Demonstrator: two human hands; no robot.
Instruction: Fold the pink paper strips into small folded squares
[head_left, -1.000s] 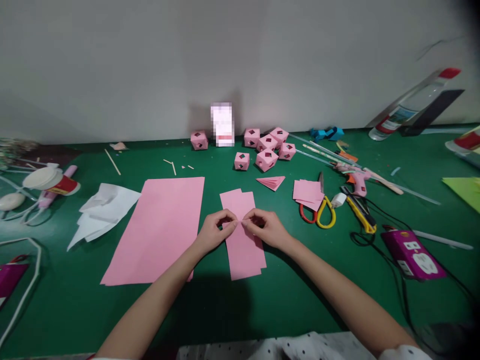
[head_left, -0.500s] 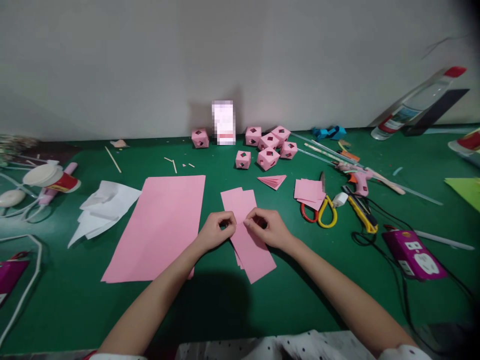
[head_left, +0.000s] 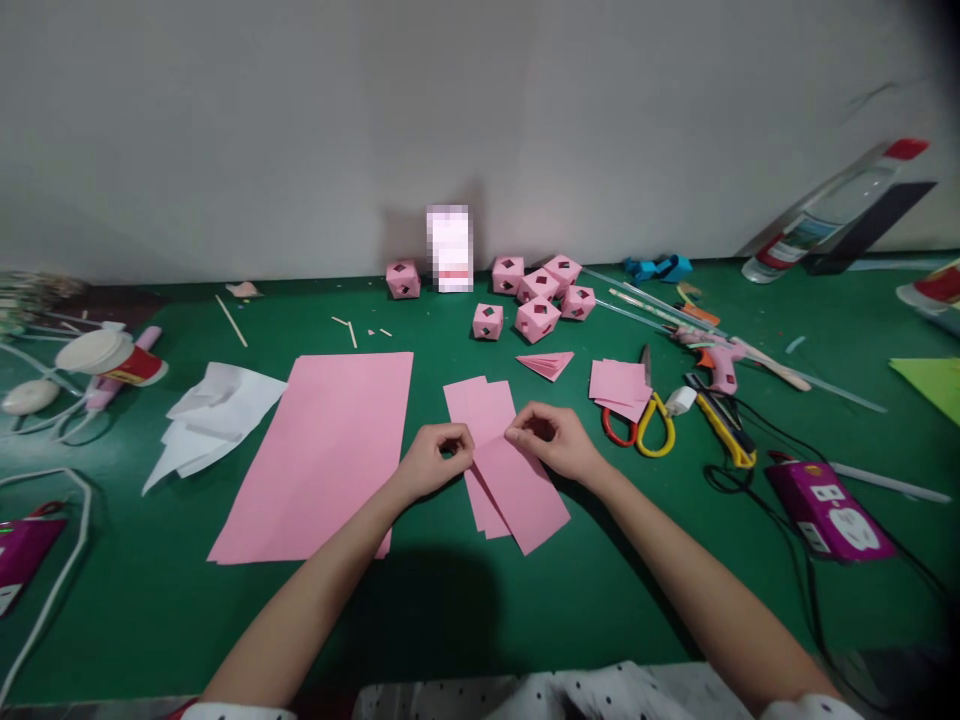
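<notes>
A pink paper strip (head_left: 529,505) is pinched at its far end by both hands. My left hand (head_left: 439,455) grips its left corner between thumb and forefinger, and my right hand (head_left: 559,438) grips the right corner. Beneath it lie more pink strips (head_left: 466,400), partly covered. To the left rests a stack of large pink sheets (head_left: 330,450), overlapped by my left forearm. Small pink squares (head_left: 616,382) and a folded pink paper fan (head_left: 547,364) lie beyond my right hand.
Several pink paper cubes (head_left: 537,318) stand near the wall beside a bright blurred-out phone-like object (head_left: 450,248). On the right are scissors (head_left: 655,425), a utility knife (head_left: 724,425), a glue gun (head_left: 721,362) and a bottle (head_left: 817,230). Crumpled white paper (head_left: 217,420) and a cup (head_left: 112,358) lie left.
My right hand has moved a little right and away from my left hand. The held strip's near end has swung right, uncovering more of the strips beneath.
</notes>
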